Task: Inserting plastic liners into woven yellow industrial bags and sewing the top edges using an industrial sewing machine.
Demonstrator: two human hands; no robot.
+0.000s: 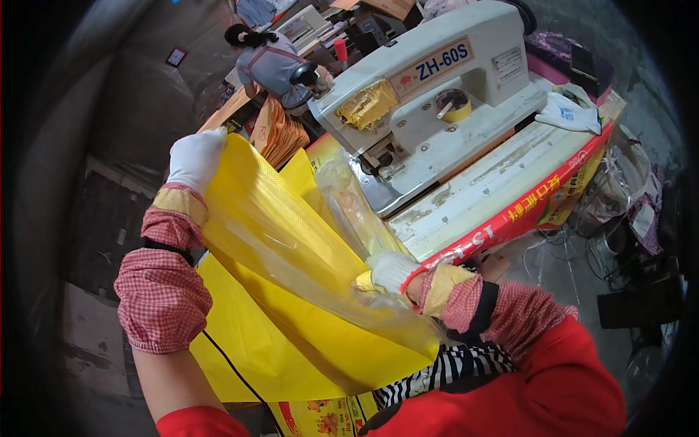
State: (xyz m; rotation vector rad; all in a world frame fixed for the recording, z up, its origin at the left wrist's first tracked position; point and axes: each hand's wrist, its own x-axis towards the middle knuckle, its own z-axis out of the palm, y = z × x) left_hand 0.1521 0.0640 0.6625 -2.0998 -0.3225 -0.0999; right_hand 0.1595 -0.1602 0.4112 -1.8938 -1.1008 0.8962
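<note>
1. Head view: I see my left hand, white-gloved, its grip closed on the top edge of a yellow bag.
2. My right hand pinches the bag's lower edge, beside the desk.
3. The bag is glossy woven yellow with a clear liner, held slanting before the sewing machine.

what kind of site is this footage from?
Most likely a bag-sewing workshop. An industrial sewing machine sits on a worn worktable, gloved hands hold a yellow woven sack with a clear plastic liner, and another person works at a bench behind.
</note>
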